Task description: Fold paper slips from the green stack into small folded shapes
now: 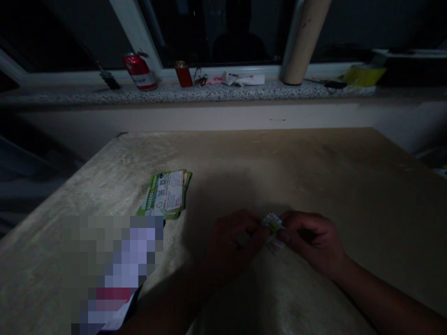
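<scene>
A small piece of printed paper, white with a green patch, is pinched between both hands above the tabletop. It looks folded or creased, but the dim light hides its details. My left hand grips its left side between thumb and fingers. On the other side, my right hand holds it with thumb and curled fingers. To the left of my hands lies a stack of green and white printed cards, fanned slightly out of line, with text and codes on the top one.
A phone-like object, blurred by pixelation, lies at the lower left of the table. Along the granite windowsill stand a red can, an orange cylinder, crumpled paper, a cardboard tube and a yellow item.
</scene>
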